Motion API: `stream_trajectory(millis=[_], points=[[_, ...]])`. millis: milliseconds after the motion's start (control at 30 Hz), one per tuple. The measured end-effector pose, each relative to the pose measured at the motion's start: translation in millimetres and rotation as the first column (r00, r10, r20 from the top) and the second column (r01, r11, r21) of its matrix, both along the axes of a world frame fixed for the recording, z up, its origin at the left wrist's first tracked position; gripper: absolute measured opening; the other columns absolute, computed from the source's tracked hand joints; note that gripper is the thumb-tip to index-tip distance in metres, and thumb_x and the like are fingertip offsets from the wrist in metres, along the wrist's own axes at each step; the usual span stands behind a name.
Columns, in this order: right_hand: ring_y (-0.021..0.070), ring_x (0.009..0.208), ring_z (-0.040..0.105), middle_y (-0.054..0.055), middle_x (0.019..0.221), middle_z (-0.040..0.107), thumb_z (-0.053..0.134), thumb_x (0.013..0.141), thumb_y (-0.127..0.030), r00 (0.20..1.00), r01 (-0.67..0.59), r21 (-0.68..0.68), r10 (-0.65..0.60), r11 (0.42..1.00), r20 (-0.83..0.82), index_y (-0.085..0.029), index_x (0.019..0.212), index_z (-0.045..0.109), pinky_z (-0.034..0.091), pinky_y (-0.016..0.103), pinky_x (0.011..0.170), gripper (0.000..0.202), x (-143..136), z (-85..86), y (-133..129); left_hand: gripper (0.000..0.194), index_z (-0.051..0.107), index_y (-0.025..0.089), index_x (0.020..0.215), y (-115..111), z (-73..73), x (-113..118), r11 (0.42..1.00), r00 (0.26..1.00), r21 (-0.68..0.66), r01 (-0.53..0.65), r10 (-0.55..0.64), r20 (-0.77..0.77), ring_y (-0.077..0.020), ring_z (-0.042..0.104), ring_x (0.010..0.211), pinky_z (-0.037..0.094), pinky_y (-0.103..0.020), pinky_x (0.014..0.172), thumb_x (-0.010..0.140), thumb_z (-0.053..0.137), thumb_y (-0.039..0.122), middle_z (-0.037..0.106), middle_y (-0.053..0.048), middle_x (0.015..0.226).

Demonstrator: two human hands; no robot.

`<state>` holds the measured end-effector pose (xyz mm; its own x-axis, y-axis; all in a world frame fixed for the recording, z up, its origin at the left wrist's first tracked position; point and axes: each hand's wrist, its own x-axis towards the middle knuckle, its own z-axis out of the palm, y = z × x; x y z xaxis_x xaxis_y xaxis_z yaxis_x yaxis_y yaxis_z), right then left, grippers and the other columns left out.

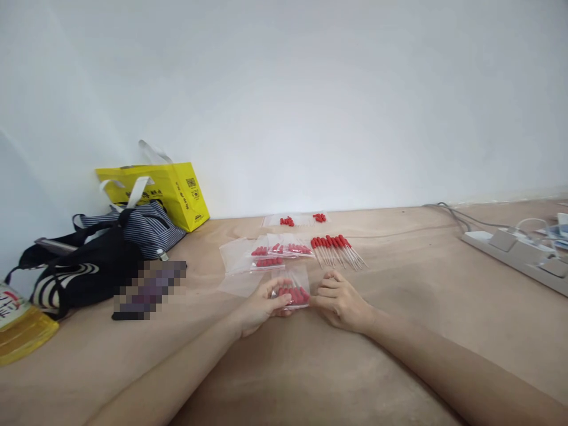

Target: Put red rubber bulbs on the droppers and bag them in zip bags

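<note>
A small clear zip bag (290, 278) with several red-tipped sticks inside is held low over the table. My left hand (266, 305) is closed on its left side, thumb across the front near the red tips. At the bag's lower right edge, the curled fingers of my right hand (339, 302) pinch the corner; its fingertips are partly hidden. Just beyond lie filled zip bags (268, 262) with red tips showing, overlapping other flat clear bags (235, 257). A row of loose red-tipped sticks (335, 245) rests to the right of them.
Further clear bags with red tips (287, 221) lie by the wall. On the left are a yellow shopping bag (190, 201), a striped bag (153, 228), a black bag (102, 266), a blurred-out flat item (151, 290) and a bottle of yellow liquid (22, 331). A power strip (515, 257) with cables sits right.
</note>
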<state>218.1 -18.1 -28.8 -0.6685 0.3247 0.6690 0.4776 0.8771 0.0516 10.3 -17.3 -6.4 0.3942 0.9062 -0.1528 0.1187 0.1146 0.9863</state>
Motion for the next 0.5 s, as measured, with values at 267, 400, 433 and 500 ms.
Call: stream_trajectory(millis=[267,400,433,500], points=[[0.0148,0.071,0.05,0.003,0.074,0.059,0.048,0.082,-0.033,1.0,0.019,-0.255,-0.018,0.967,0.008,-0.016,0.086,0.055,0.034,0.029,0.067,0.019,12.0,0.9,1.2,0.032,0.057,0.019,0.088,-28.0,-0.2,-39.9,0.991,0.992,0.054,-0.119,0.121,-0.028,-0.0128,0.059,0.064,0.046,-0.024,0.059,0.067,0.064,0.041,0.062,0.0,0.069],[0.0142,0.071,0.052,0.004,0.076,0.059,0.048,0.082,-0.029,0.998,0.053,-0.245,-0.057,0.968,-0.009,-0.017,0.087,0.053,0.035,0.028,0.067,0.014,11.7,-0.9,2.2,0.029,0.057,0.018,0.088,4.3,16.9,-58.7,0.911,0.932,0.238,-0.336,0.359,-0.058,-0.0116,0.057,0.061,0.046,-0.023,0.058,0.065,0.065,0.035,0.059,0.002,0.067],[0.014,0.071,0.052,0.003,0.076,0.059,0.049,0.082,-0.029,0.998,0.061,-0.239,-0.064,0.969,-0.005,-0.017,0.087,0.052,0.035,0.028,0.067,0.014,11.2,-1.2,2.2,0.03,0.055,0.018,0.092,19.3,22.8,-59.6,0.877,0.907,0.278,-0.393,0.419,-0.04,-0.011,0.057,0.062,0.047,-0.022,0.06,0.066,0.064,0.03,0.059,0.002,0.071],[0.0139,0.071,0.052,0.003,0.076,0.06,0.05,0.081,-0.027,0.997,0.072,-0.231,-0.073,0.97,0.005,-0.017,0.087,0.052,0.035,0.028,0.067,0.012,10.6,-1.8,2.1,0.033,0.049,0.02,0.102,53.7,32.9,-57.6,0.807,0.847,0.3,-0.509,0.532,0.007,-0.0095,0.059,0.066,0.048,-0.022,0.064,0.07,0.059,0.02,0.059,0.001,0.078]])
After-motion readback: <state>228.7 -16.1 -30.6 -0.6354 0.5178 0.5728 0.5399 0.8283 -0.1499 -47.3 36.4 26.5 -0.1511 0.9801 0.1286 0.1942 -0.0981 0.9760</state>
